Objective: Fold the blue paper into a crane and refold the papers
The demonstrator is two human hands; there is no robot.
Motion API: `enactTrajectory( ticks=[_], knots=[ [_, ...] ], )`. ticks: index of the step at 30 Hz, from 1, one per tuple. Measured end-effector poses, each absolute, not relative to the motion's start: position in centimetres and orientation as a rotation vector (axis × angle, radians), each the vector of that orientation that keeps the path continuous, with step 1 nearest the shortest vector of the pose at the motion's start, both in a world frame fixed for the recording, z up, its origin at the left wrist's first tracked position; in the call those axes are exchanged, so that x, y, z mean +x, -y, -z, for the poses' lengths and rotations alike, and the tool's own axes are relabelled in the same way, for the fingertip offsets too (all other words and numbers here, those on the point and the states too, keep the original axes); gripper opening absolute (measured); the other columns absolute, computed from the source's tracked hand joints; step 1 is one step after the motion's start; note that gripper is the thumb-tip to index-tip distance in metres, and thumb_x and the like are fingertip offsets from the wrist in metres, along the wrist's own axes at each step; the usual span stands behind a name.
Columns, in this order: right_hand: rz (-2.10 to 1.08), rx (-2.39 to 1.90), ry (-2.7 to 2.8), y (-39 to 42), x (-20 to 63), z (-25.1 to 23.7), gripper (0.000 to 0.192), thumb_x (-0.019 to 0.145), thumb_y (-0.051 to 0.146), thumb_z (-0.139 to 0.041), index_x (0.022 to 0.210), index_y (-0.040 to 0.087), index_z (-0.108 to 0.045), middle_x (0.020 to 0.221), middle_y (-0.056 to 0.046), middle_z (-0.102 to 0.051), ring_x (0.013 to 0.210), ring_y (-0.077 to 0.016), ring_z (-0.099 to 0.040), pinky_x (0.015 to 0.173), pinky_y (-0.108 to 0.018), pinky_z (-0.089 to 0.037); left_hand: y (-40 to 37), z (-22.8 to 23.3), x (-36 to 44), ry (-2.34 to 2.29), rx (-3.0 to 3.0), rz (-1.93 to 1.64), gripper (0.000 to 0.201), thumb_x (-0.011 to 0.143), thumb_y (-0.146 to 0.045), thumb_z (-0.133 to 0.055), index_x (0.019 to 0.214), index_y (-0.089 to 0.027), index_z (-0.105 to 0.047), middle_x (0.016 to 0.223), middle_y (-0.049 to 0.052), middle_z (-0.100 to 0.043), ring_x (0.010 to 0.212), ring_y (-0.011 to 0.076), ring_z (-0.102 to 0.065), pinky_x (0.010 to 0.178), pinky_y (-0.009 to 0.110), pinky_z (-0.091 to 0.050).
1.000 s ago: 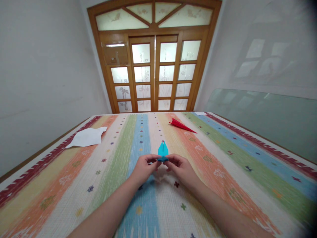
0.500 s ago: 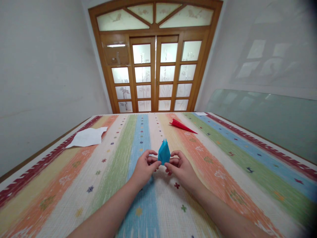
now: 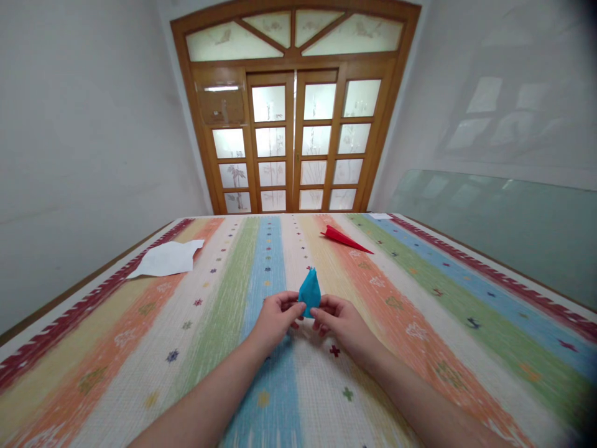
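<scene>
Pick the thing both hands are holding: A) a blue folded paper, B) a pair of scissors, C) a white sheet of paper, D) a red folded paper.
A: the left hand and right hand pinch the base of the blue folded paper, whose tip points up and away.

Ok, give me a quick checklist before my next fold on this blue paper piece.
1. Both hands on the piece: ok. The left hand and right hand pinch the lower end of the blue folded paper.
2. Tip free: ok, it points up and away from the fingers.
3. Layers aligned: cannot tell, too small.
4. Surface under the hands: ok, only the striped tablecloth.
5. Other pieces apart: ok. The red folded paper and the white paper lie farther off.
</scene>
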State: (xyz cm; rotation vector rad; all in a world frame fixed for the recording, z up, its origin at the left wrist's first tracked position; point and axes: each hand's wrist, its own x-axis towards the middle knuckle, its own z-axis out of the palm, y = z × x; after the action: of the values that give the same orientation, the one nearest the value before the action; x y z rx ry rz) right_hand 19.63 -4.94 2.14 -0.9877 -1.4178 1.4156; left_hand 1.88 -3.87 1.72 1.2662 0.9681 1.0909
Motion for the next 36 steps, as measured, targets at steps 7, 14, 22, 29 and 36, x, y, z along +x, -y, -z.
enactTrajectory(
  ticks=[7,14,22,29,36],
  knots=[
    [-1.407,-0.981,1.45,4.9,19.7,-2.2,0.027,0.082,0.041,-0.066,0.094,0.016,-0.068,0.078,-0.004,-0.066,0.059,-0.0126,-0.057,0.052,-0.025,-0.048,3.8,-2.1,1.8,-0.999,1.301,-1.112,0.03,0.076,-0.039,-0.07,0.087,-0.011,-0.071,0.076,0.007,-0.069,0.062,0.0147,-0.061,0.054,0.024,-0.047],
    [-1.447,-0.943,1.431,4.9,19.7,-2.4,0.033,0.085,0.045,-0.063,0.102,0.017,-0.062,0.077,-0.003,-0.065,0.06,-0.0132,-0.058,0.052,-0.025,-0.049,4.2,-2.6,1.8,-0.992,1.311,-1.126,0.032,0.074,-0.041,-0.072,0.085,-0.011,-0.071,0.072,0.006,-0.068,0.058,0.0135,-0.06,0.055,0.025,-0.048],
    [-1.433,-1.002,1.325,5.1,19.7,-2.0,0.037,0.082,0.051,-0.066,0.093,0.024,-0.043,0.063,0.004,-0.061,0.054,-0.0153,-0.061,0.046,-0.024,-0.047,4.4,-2.5,1.7,-0.943,1.38,-1.102,0.034,0.075,-0.038,-0.072,0.096,-0.012,-0.073,0.08,0.009,-0.071,0.069,0.0171,-0.063,0.056,0.025,-0.049],
    [-1.314,-1.007,1.426,5.5,19.2,-2.2,0.026,0.086,0.044,-0.062,0.091,0.021,-0.05,0.075,0.0,-0.062,0.062,-0.0136,-0.062,0.047,-0.021,-0.048,4.2,-1.8,1.4,-0.937,1.646,-1.209,0.02,0.078,-0.032,-0.071,0.091,-0.018,-0.077,0.117,0.011,-0.067,0.1,0.023,-0.064,0.065,0.026,-0.053],
    [-1.337,-1.004,1.432,5.4,19.1,-2.0,0.029,0.083,0.038,-0.062,0.105,0.019,-0.059,0.085,-0.005,-0.066,0.073,-0.0184,-0.065,0.05,-0.024,-0.052,4.8,-2.2,1.6,-0.959,1.78,-1.244,0.017,0.082,-0.03,-0.067,0.092,-0.021,-0.078,0.124,0.011,-0.065,0.11,0.0244,-0.062,0.082,0.034,-0.055]
  ],
)
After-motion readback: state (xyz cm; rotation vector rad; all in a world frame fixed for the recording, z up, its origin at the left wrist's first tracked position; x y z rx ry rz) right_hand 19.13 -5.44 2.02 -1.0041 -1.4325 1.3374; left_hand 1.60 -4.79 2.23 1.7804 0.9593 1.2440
